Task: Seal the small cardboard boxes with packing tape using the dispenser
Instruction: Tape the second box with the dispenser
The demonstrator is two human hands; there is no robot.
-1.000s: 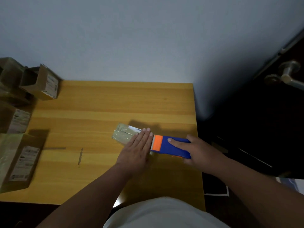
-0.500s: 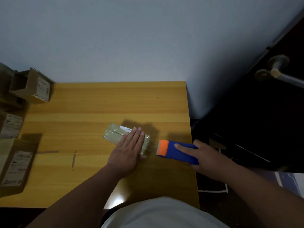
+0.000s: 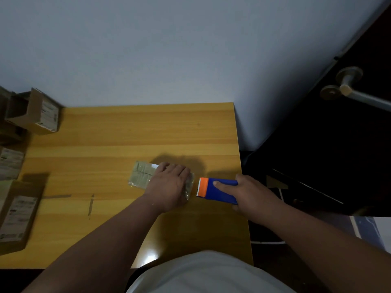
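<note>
Our left hand (image 3: 169, 185) lies on the small cardboard box (image 3: 143, 175), fingers curled down over its right end, gripping it. Our right hand (image 3: 251, 195) grips the blue tape dispenser (image 3: 218, 190), index finger straight along its top, the other fingers wrapped round the body. The dispenser's orange toothed end points at the box, just right of it, small gap between, not touching. One dispenser, one box in hand.

The box lies flat on the desk (image 3: 131, 136), covered with glossy tape, right of desk centre. Well left of the box we count at least four more cardboard boxes: one open box (image 3: 36, 112) at the far-left corner, one labelled box (image 3: 10, 163) below it, one blurred labelled box (image 3: 17, 216) nearest us, one cut off by the frame edge. Two short strips of tape (image 3: 91, 205) lie stuck on the desk left of the box.
</note>
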